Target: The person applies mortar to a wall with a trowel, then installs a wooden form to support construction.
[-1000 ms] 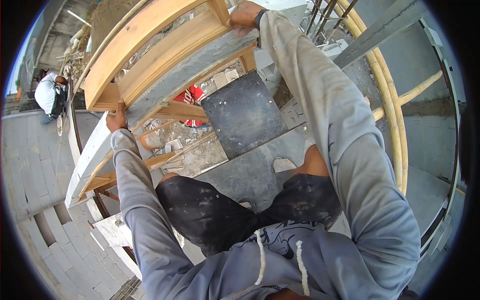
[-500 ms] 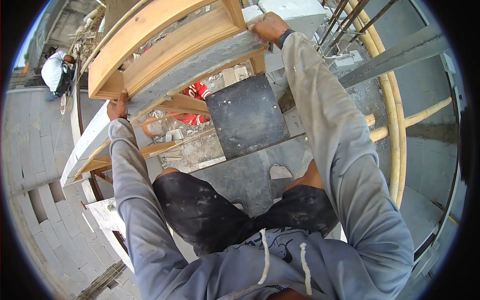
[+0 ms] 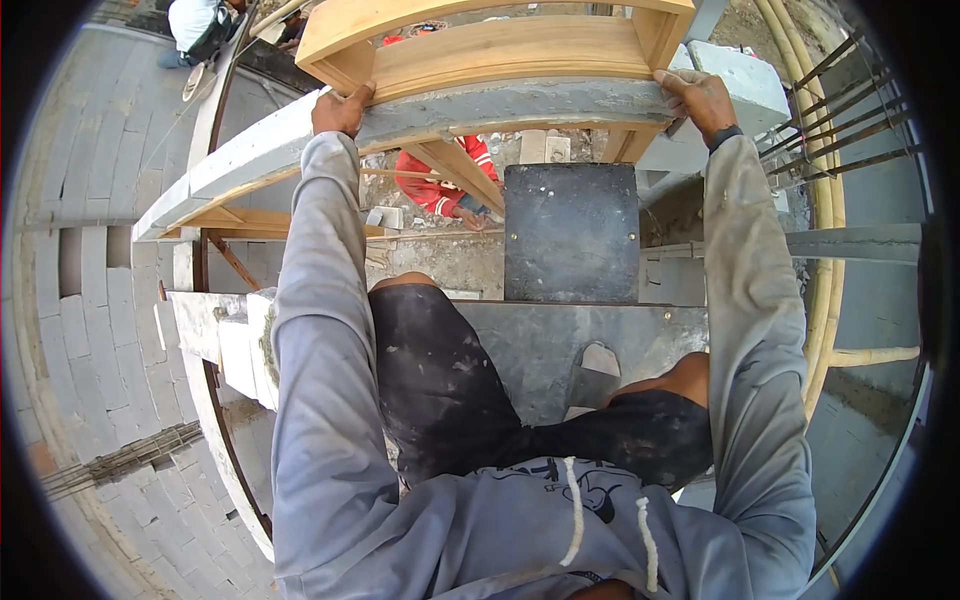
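Wooden frame (image 3: pixel 510 50), curved like a shallow arch, on top of the curved grey beam (image 3: pixel 520 100) at the upper middle of the view. Shaped as an open box, with a bowed rail along the far side, a wider board along the near side and a short upright piece at each end. Inside that open bay, only patches of the ground and a bit of red showing through from beyond. Light, yellowish-brown wood, smooth, with visible grain and a stepped groove along the near board; far rail partly cut off by the view's edge. At the near left corner, left hand (image 3: pixel 340 112), bent around the edge, thumb against the wood. At the near right corner, right hand (image 3: pixel 700 100), fingers bent and holding the wood beside the white block (image 3: pixel 738 85). Spaced wide apart, roughly the full length of the frame; how firmly pressed, impossible to tell. Under the beam, more timber braces (image 3: pixel 455 170) and, lower down, a co-worker in red (image 3: pixel 428 182) over rubble. Nearer, a dark square board (image 3: pixel 571 232) beside a grey platform (image 3: pixel 500 335). To the right, steel bars (image 3: pixel 850 110) and bamboo poles (image 3: pixel 825 210).
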Available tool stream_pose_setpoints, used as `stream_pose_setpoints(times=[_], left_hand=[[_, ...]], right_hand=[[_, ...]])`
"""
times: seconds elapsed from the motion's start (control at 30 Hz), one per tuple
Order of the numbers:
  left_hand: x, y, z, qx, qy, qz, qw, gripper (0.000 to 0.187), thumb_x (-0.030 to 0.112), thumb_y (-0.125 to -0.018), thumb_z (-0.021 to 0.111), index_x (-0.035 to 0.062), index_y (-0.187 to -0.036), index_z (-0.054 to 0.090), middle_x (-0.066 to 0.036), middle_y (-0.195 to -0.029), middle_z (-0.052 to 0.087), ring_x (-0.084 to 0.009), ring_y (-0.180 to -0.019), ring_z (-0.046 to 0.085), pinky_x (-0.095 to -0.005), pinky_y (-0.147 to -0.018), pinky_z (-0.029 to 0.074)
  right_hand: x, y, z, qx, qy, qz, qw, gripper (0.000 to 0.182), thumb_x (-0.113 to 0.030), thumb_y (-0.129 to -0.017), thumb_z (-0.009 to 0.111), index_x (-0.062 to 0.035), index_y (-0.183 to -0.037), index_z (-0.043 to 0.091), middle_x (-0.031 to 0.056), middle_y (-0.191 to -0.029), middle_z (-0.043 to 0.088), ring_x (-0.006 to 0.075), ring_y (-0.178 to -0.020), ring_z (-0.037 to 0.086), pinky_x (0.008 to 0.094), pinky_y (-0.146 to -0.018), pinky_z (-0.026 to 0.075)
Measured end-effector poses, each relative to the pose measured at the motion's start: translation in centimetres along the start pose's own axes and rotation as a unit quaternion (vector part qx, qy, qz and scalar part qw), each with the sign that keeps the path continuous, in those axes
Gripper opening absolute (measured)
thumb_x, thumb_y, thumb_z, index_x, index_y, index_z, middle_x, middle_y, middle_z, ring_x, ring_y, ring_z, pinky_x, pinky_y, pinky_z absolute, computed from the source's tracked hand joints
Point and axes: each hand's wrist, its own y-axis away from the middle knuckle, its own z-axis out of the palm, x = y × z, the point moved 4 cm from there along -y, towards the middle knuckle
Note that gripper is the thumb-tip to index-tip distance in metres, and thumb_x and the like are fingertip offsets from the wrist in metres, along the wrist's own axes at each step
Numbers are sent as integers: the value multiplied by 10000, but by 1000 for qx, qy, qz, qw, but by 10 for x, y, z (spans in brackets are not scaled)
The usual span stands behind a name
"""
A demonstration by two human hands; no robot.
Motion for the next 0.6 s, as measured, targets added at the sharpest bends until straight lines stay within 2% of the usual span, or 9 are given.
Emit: stream_pose_setpoints(times=[0.13, 0.2, 0.23, 0.4, 0.5, 0.6], left_hand=[[-2, 0, -2, 1, -15, -3, 1000, 589, 505, -653, 684, -12, -935, 667, -212, -910, 654, -321, -873, 634, -367, -788, 469], [-3, 0, 2, 14, 19, 43, 999, 656, 567, -646, 657, -51, -867, 666, -227, -850, 651, -323, -820, 630, -371, -748, 460], [-5, -1, 2, 10, 5, 37, 999, 627, 563, -657, 652, -11, -909, 675, -227, -896, 650, -333, -865, 628, -374, -770, 462], [-8, -2, 5, 23, 8, 21, 999, 608, 554, -657, 660, 1, -909, 678, -227, -898, 649, -332, -857, 630, -376, -771, 469], [-4, 2, 1, 15, 1, 28, 1000, 648, 555, -645, 671, -39, -900, 660, -239, -875, 645, -350, -810, 634, -394, -753, 476], [-3, 5, -2, 10, 27, 47, 998, 667, 557, -640, 675, -65, -877, 653, -250, -856, 641, -350, -802, 635, -393, -748, 477]], right_hand=[[7, -9, 3, 23, 53, 17, 998, 451, -402, -762, 678, 37, -862, 663, 58, -670, 578, 129, -585, 513, 238, -551, 421], [7, -9, 3, 37, 67, 18, 997, 574, -488, -708, 682, 31, -952, 672, 99, -717, 629, 159, -626, 578, 271, -585, 468], [5, -7, 4, 51, 73, 15, 996, 574, -495, -703, 685, 37, -917, 677, 91, -694, 626, 155, -610, 577, 270, -580, 467], [-1, -7, 10, 79, 123, 21, 989, 588, -516, -685, 690, 44, -861, 683, 91, -650, 621, 153, -566, 575, 273, -565, 469], [-5, -2, 14, 136, 119, 16, 983, 568, -505, -689, 688, 45, -827, 681, 78, -602, 596, 143, -533, 565, 260, -524, 454], [-6, -3, 16, 146, 135, 6, 980, 542, -494, -696, 688, 39, -795, 677, 72, -583, 583, 138, -523, 564, 261, -511, 451]])
